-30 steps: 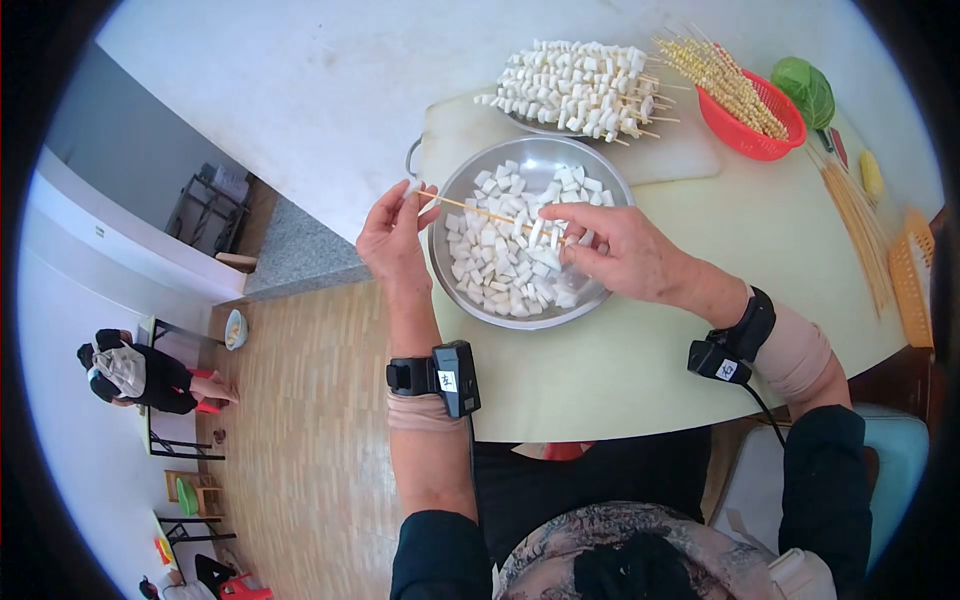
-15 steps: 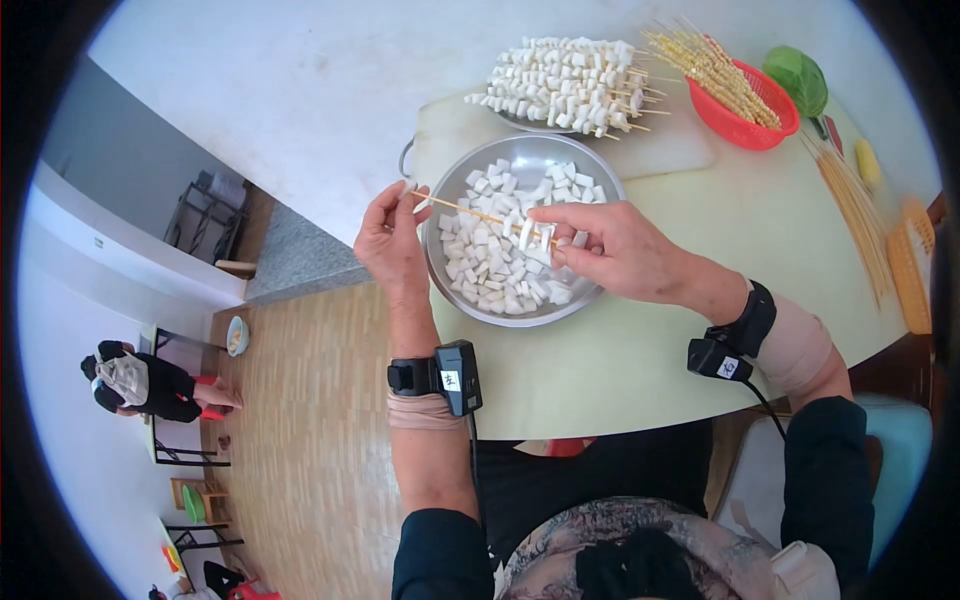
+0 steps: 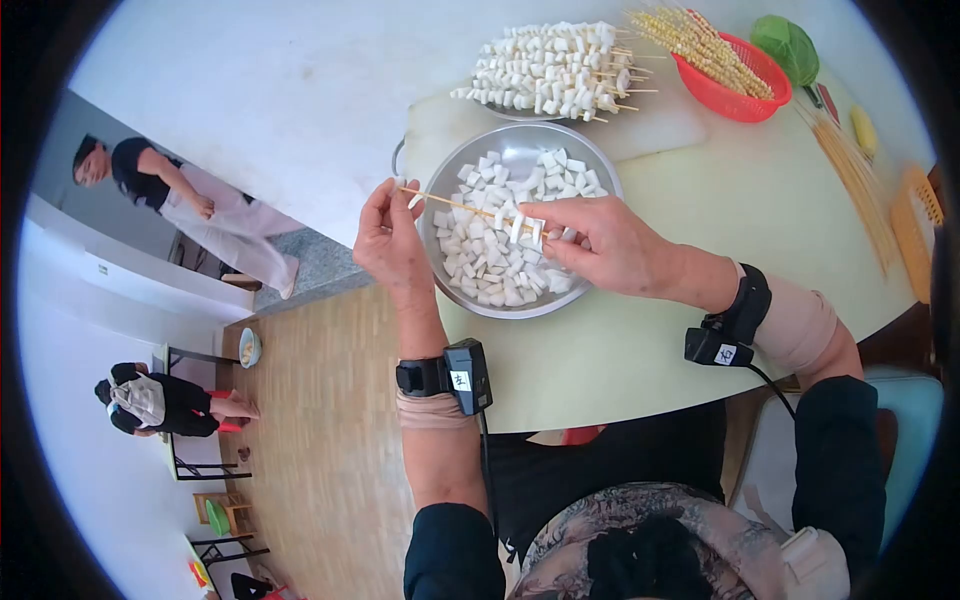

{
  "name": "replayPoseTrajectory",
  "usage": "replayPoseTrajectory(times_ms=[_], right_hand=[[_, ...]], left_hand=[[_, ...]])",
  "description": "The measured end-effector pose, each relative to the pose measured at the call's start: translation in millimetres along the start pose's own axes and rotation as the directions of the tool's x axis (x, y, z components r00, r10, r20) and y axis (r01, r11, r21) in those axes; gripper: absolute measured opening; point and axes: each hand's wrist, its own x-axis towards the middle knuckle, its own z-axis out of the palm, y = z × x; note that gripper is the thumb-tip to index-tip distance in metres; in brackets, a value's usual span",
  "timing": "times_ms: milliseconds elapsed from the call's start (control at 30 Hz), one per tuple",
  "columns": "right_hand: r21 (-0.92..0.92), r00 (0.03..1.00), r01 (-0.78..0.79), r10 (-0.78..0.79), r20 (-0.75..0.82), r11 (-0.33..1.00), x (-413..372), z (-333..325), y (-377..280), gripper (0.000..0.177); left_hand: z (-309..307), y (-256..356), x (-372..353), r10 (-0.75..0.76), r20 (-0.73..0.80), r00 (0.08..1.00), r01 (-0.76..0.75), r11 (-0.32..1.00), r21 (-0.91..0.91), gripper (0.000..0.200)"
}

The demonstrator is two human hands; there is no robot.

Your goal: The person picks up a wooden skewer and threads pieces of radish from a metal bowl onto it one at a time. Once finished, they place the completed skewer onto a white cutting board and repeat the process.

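My left hand (image 3: 393, 240) is closed in a pinch at the far end of a thin bamboo skewer (image 3: 450, 203), with a small white cube at its fingertips. Several white pieces are threaded toward the skewer's other end. There my right hand (image 3: 615, 245) grips the skewer between thumb and fingers, partly hiding the last pieces. Both hands are above a round metal bowl (image 3: 518, 146), which holds many loose white cubes (image 3: 490, 255); their exact food kind cannot be made out.
Behind the bowl, filled white skewers (image 3: 560, 70) are piled on a metal plate. At right are a red basket (image 3: 735, 100) of yellowish skewers, a cabbage (image 3: 787, 48), bare bamboo skewers (image 3: 850, 180) and an orange basket (image 3: 915, 225). Two people (image 3: 150, 180) are visible at left.
A person in a dark top and pale trousers has come into view at the upper left. The camera view has shifted slightly; my hands keep nearly the same hold on the skewer.
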Motion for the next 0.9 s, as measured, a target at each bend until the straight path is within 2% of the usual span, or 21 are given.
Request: replayPoseTrajectory(times_ms=[100,200,300,367,500,633,667,800,900], right_hand=[[0.021,1.0,-0.013,0.013,0.009,1.0,1.1,-2.6,1.2,0.036],[-0.007,0.995,-0.045,0.046,0.092,0.999,0.1,-3.2,0.7,0.042],[0.045,0.985,-0.126,0.119,0.124,0.991,1.1,-4.1,-0.1,0.042],[0.09,0.997,-0.066,0.064,0.031,0.994,1.3,-2.5,-0.3,0.036],[0.044,0.999,-0.05,0.05,0.003,0.998,0.8,-1.6,-1.5,0.037],[0.008,0.999,0.043,-0.043,-0.027,0.999,0.6,0.6,1.2,0.036],[-0.014,0.997,0.069,-0.07,-0.029,0.997,0.6,1.1,2.6,0.036],[-0.049,0.999,0.04,-0.042,-0.024,0.998,-0.3,-1.1,5.7,0.035],[-0.003,1.0,-0.014,0.014,-0.015,1.0,2.7,-1.7,8.0,0.034]], left_hand=[[3.2,-0.6,1.4,0.043,0.001,0.999,-0.043,0.999,0.02,0.017],[2.2,-0.1,1.8,0.078,0.007,0.997,-0.078,0.994,0.076,0.017],[3.9,3.6,1.0,0.11,0.015,0.994,-0.111,0.986,0.124,0.017],[4.2,2.8,0.1,0.112,0.02,0.994,-0.113,0.984,0.136,0.018],[3.7,0.3,-0.4,0.061,0.006,0.998,-0.061,0.991,0.116,0.021],[5.6,2.3,-0.9,0.071,0.001,0.998,-0.07,0.995,0.069,0.023],[5.2,3.9,-3.5,0.033,0.07,0.997,-0.041,0.992,0.117,0.022],[16.9,4.5,-13.8,0.064,0.136,0.989,-0.086,0.984,0.157,0.021],[18.8,7.5,-13.0,0.077,0.149,0.986,-0.093,0.99,0.102,0.02]])
